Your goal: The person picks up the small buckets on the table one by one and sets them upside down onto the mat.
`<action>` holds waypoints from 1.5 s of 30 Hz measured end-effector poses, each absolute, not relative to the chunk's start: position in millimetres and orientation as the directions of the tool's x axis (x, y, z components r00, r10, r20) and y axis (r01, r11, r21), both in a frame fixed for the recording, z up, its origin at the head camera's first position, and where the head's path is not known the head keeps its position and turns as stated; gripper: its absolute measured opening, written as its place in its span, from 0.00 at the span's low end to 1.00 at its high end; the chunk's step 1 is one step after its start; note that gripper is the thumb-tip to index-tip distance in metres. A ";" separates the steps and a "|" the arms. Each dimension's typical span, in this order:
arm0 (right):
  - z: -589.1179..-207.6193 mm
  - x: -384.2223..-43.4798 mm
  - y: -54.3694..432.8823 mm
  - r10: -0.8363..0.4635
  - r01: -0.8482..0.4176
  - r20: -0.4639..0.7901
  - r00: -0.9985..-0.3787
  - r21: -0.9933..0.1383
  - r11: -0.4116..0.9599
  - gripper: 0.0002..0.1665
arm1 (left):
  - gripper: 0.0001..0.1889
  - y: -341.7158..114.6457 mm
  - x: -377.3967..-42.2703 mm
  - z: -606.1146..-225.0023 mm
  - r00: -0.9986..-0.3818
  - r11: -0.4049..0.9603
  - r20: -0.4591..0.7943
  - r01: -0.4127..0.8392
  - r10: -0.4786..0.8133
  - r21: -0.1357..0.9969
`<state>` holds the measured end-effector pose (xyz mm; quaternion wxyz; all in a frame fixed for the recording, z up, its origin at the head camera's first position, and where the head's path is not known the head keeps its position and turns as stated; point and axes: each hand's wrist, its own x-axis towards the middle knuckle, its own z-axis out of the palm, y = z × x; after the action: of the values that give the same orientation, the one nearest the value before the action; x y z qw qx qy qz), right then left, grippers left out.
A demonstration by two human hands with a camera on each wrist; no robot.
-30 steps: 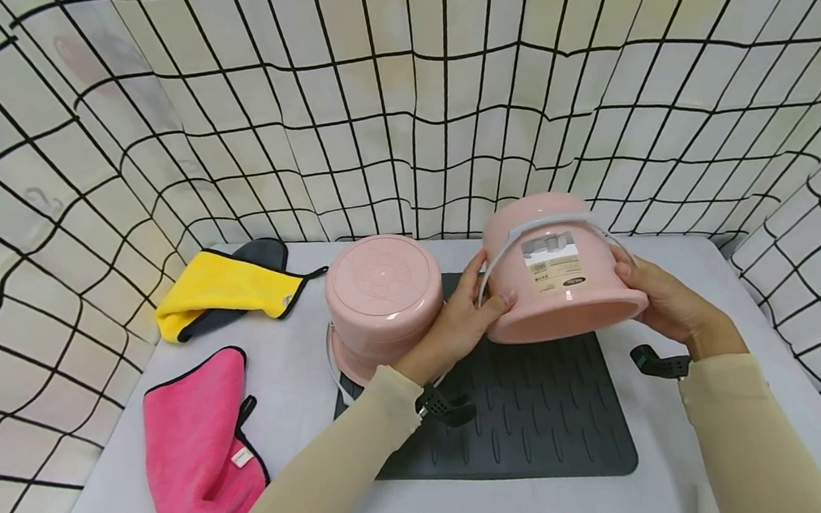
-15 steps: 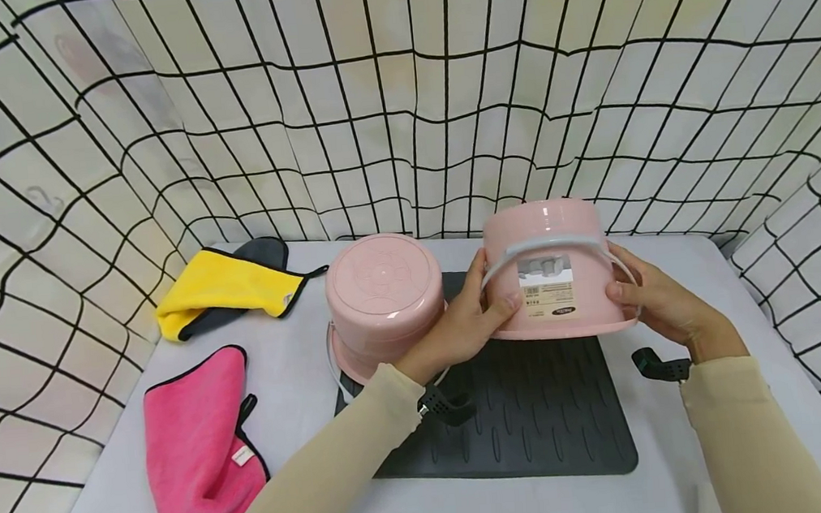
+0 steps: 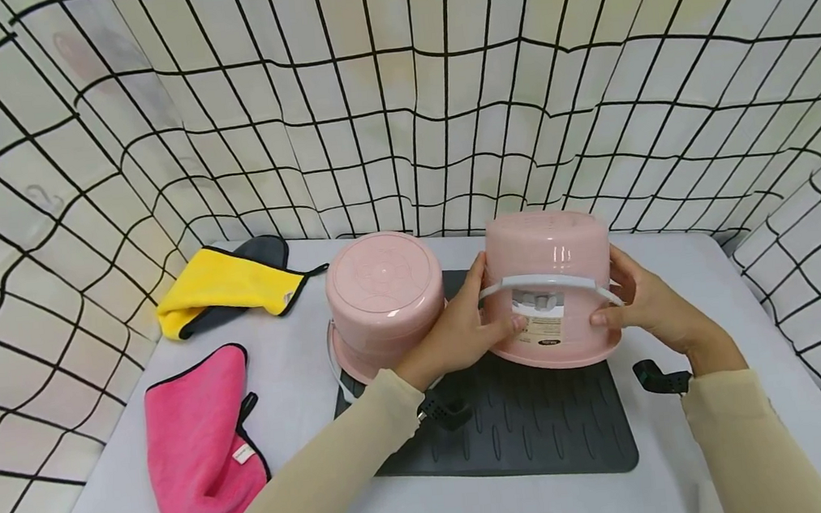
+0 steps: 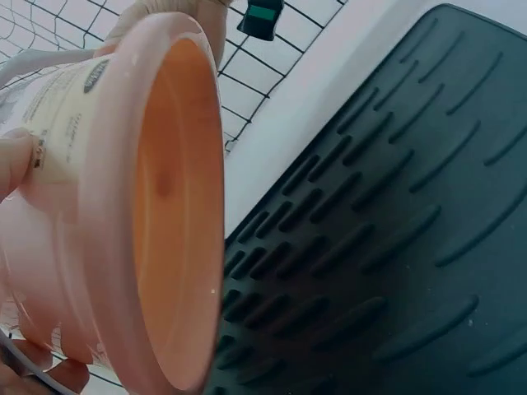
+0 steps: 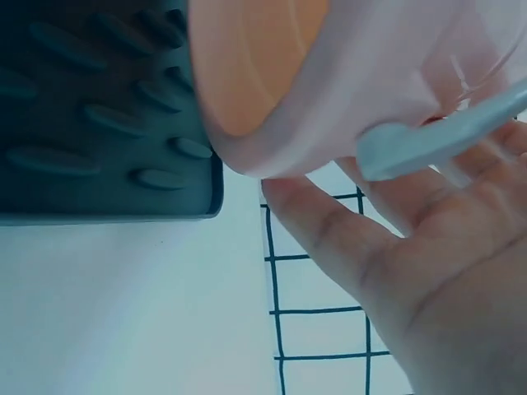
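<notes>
Both hands hold a small pink bucket upside down over the right half of a dark ribbed drying mat. My left hand grips its left side, thumb on the front by the label. On the other side my right hand grips the wall, its thumb near the rim. A pale grey handle lies across the bucket's front. The left wrist view shows the bucket's open mouth, its rim raised off the mat. A second pink bucket stands upside down on the mat's left part.
Left of the mat lie a yellow and grey cloth and a pink cloth with black edging. A black wire grid backed by pale sheeting walls the white table at the back and sides.
The held bucket has come down and nearer, from tilted with its mouth showing to almost level above the mat. Its handle has swung lower. The second bucket and the cloths have stayed put.
</notes>
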<state>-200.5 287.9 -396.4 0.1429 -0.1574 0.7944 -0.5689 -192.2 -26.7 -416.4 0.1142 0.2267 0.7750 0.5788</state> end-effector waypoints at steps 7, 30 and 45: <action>-398.5 -196.3 283.1 -0.408 -0.127 -0.016 -0.913 -0.938 0.321 0.69 | 0.60 -28.1 -189.2 -420.4 -0.856 0.215 0.120 0.259 0.504 0.942; -421.5 -189.7 276.7 -0.415 -0.230 0.083 -0.906 -0.919 0.320 0.75 | 0.62 -26.6 -187.2 -442.1 -0.853 0.355 0.193 0.394 0.485 0.848; -433.2 -183.9 276.5 -0.379 -0.342 0.194 -0.905 -0.860 0.377 0.79 | 0.63 -21.8 -184.2 -451.5 -0.841 0.439 0.241 0.472 0.484 0.764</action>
<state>-183.9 276.5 -433.2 0.0178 -0.2172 0.8297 -0.5139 -184.2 -21.8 -451.5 0.0068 0.2819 0.8482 0.4484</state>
